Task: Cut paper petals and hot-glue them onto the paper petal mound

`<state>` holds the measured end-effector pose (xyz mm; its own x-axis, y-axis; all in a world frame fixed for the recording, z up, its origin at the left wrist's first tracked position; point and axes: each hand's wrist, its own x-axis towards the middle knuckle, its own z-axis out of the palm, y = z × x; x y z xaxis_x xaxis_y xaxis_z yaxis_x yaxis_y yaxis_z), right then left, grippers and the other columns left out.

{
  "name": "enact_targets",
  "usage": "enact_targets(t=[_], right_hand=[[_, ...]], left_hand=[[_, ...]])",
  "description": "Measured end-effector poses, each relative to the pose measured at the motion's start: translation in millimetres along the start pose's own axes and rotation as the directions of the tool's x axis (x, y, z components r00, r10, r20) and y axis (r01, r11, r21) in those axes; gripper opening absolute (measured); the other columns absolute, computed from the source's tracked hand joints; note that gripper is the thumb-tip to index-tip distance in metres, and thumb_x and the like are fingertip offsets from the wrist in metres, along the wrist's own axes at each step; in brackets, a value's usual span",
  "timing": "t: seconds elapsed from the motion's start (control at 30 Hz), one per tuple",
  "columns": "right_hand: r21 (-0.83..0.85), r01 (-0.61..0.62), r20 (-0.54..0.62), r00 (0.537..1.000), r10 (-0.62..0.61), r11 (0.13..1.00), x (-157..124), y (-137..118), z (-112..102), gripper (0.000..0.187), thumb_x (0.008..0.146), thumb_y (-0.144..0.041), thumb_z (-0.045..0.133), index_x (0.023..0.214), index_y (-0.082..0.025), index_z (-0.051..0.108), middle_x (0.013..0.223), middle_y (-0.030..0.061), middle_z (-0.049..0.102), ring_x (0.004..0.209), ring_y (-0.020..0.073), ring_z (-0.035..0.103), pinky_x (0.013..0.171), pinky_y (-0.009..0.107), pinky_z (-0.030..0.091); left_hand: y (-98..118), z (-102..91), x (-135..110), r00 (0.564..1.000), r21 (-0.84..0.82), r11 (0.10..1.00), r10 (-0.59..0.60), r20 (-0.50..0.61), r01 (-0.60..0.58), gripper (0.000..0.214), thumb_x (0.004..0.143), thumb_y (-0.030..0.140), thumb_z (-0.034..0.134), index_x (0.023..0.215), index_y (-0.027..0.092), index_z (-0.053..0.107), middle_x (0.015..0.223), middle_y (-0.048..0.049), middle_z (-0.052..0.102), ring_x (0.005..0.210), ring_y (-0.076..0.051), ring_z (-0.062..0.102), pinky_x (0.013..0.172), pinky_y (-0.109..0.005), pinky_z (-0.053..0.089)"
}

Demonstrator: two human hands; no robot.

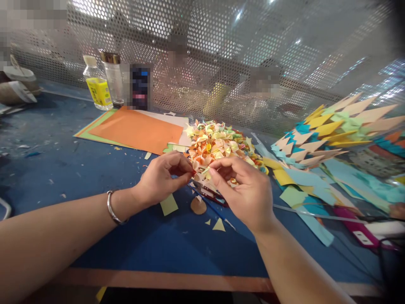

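In front of the heap of small curled paper pieces (218,141), my two hands are raised close together. My left hand (167,175), with a silver bangle on the wrist, has thumb and forefinger pinched; what lies between the tips is too small to make out. My right hand (245,192) pinches what looks like a small pale paper piece (206,170). Below the hands lie a pale green paper square (168,204), a round tan disc (198,206), cut paper triangles (219,225) and a thin blue stick (218,212). A dark red object (211,194) is partly hidden behind my right hand.
Orange paper (136,128) tops a stack of coloured sheets at the back left. Behind it stand a yellow-labelled bottle (99,90), a clear jar (114,82) and a phone-like screen (140,86). To the right are a spiky folded-paper form (322,128), paper strips (311,215) and a magenta power strip (356,230).
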<state>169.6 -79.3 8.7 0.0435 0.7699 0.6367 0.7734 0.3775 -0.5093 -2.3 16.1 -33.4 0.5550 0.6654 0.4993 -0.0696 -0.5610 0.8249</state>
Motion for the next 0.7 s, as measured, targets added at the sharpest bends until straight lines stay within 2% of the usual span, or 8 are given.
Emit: enact_targets(t=[0.27,0.7], right_hand=[[-0.041,0.087,-0.063,0.994,-0.089,0.995,-1.8,-0.8,5.9,0.008,0.084,-0.013,0.064,0.088,-0.019,0.063,0.083,-0.0015,0.068,0.066,0.009,0.062,0.068,0.024,0.051],[-0.059,0.11,-0.052,0.992,-0.114,0.992,-3.8,-1.0,6.6,0.01,0.085,-0.012,0.063,0.09,-0.02,0.062,0.083,-0.0023,0.067,0.065,0.0089,0.062,0.066,0.024,0.051]], left_hand=[[2.5,3.3,-2.1,1.0,-0.036,0.999,-0.029,-0.001,0.029,0.004,0.078,0.018,0.066,0.078,0.016,0.062,0.084,-0.0049,0.063,0.074,-0.013,0.061,0.065,-0.028,0.054],[3.7,4.1,-1.9,1.0,-0.005,1.0,-0.012,0.002,0.012,0.002,0.077,0.015,0.065,0.078,0.016,0.063,0.084,-0.004,0.063,0.075,-0.013,0.06,0.066,-0.028,0.054]])
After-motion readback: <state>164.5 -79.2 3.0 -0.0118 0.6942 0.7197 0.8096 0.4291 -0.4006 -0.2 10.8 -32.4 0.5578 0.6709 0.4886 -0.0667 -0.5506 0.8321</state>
